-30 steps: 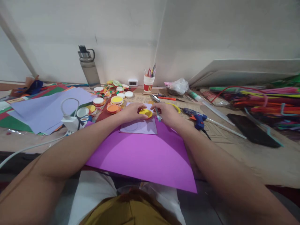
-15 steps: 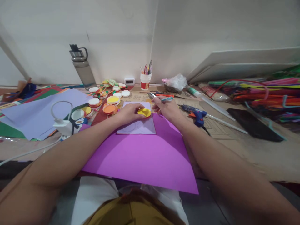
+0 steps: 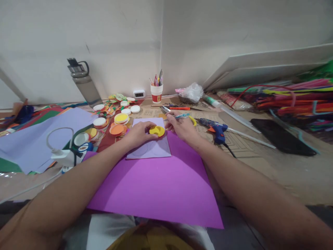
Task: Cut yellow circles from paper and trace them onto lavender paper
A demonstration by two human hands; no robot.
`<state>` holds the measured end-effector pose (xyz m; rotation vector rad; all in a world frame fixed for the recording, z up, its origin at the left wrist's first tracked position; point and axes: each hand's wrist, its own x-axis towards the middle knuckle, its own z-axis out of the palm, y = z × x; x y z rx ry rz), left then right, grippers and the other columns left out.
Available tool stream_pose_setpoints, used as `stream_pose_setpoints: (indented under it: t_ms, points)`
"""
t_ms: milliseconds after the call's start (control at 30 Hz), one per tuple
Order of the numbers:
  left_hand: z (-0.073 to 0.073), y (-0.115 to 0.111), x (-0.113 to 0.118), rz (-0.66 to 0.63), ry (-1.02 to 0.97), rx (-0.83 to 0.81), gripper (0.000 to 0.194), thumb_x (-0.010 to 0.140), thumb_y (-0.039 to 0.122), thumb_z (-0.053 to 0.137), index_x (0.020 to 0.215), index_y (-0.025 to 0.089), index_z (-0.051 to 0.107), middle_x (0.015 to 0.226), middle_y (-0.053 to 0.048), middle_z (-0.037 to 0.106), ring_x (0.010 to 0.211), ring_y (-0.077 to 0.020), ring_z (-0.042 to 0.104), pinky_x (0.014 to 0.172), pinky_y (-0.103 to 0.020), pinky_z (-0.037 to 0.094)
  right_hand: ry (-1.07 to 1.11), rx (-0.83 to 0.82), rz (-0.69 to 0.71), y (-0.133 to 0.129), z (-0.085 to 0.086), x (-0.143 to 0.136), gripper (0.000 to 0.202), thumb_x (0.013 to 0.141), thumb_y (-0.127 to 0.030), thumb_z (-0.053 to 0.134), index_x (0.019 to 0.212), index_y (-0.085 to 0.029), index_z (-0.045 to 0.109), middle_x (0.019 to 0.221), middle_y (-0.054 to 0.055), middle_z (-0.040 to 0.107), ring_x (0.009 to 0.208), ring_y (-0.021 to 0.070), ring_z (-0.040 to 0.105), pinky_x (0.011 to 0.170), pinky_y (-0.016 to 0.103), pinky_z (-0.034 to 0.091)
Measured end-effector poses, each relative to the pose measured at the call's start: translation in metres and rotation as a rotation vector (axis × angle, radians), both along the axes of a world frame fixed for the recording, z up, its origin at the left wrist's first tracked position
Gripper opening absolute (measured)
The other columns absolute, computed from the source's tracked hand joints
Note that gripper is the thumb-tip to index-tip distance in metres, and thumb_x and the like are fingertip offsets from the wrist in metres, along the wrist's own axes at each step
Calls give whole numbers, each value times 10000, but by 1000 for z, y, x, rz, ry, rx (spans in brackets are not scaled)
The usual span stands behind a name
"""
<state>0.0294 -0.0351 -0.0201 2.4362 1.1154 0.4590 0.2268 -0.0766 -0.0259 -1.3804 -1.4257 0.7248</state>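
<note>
My left hand (image 3: 140,133) is closed on the edge of a round yellow disc (image 3: 157,131), holding it against a light purple sheet of paper (image 3: 153,152). Faint curved outlines show on that sheet, near its lower left. At the disc's right side is my right hand (image 3: 182,126), closed around a light blue pen (image 3: 182,115); its writing tip is hidden or too small to make out. Beneath lies a large bright purple sheet (image 3: 156,187), overhanging the table's front edge. Just behind my right hand are scissors with a yellow handle (image 3: 193,121), partly covered by the hand.
Several round lids, including an orange one (image 3: 117,130), crowd the left. A bottle (image 3: 87,88) and a pen cup (image 3: 156,93) stand near the wall. Right of my hand lie a blue glue gun (image 3: 220,133), a black phone-like slab (image 3: 282,136) and colourful pipe cleaners (image 3: 293,100).
The view has shifted slightly. My right hand has come a little lower and nearer the disc, uncovering the yellow scissor handle. The left hand still holds the disc on the paper.
</note>
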Motion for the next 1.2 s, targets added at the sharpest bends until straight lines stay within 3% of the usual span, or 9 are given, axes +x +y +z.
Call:
stream_pose_setpoints:
  t_ms: [233,633,800,1200]
  points:
    - [0,-2,0,7,-16,-7,424,770,459,663,1115,213,680,1135,-51,696,1020,-224,612,903,-359,460,-60,-45,-34,4,-2,2,176,913,-344,481,856,-187,538,712,33,662,627,136,638,593,246,495]
    - [-5,-1,-2,56,-37,-68,483,751,409,708,1191,222,642,1181,-59,671,1081,-228,594,960,-372,457,-129,-40,-24,5,-9,3,142,865,-292,552,920,-178,615,744,35,680,650,148,622,639,283,478]
    - [-9,1,-3,-9,-120,-9,442,727,374,742,1128,202,667,1298,-82,593,1191,-220,547,1039,-369,423,-160,-32,-30,7,-8,3,152,881,-290,531,867,-173,628,745,46,684,665,159,631,649,287,473]
    - [-8,3,-3,-43,-81,1,370,776,412,691,1098,231,698,1214,-62,642,1128,-216,587,1028,-371,435,-244,-5,-64,4,-6,3,159,894,-269,519,819,-182,628,757,55,686,703,173,633,688,295,472]
